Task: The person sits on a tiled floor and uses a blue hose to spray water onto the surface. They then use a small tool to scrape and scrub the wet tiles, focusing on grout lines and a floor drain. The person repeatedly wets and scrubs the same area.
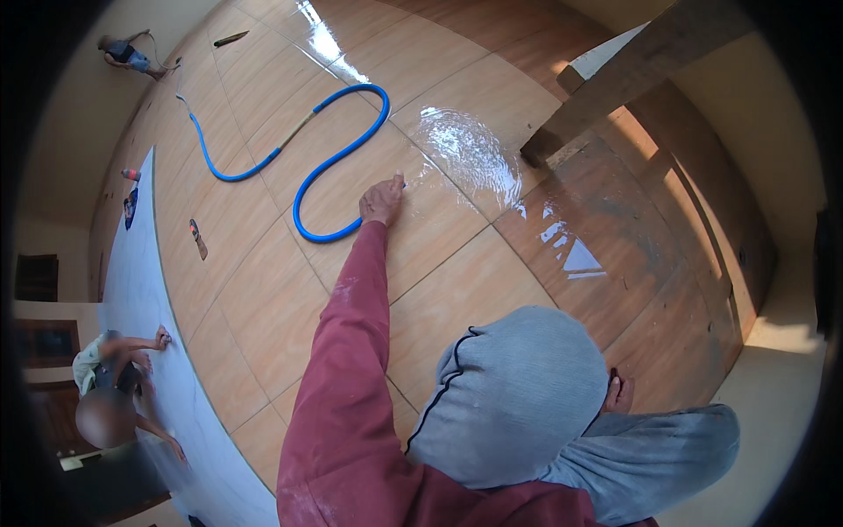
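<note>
My left hand reaches forward at the end of a blue hose, closed around it with the thumb near its mouth. Water spreads over the tiles just right of the hand. Part of my right hand shows beyond my grey-trousered knee. Its fingers look bent beside a small dark thing, and the knee hides the rest. The hose winds away to the far left in an S-shaped curve, with a tan section between two blue lengths.
A wooden beam slants in from the upper right. A brush-like tool lies on the tiles, and a dark stick farther off. At left a co-worker leans over a white sheet; another person stands far back.
</note>
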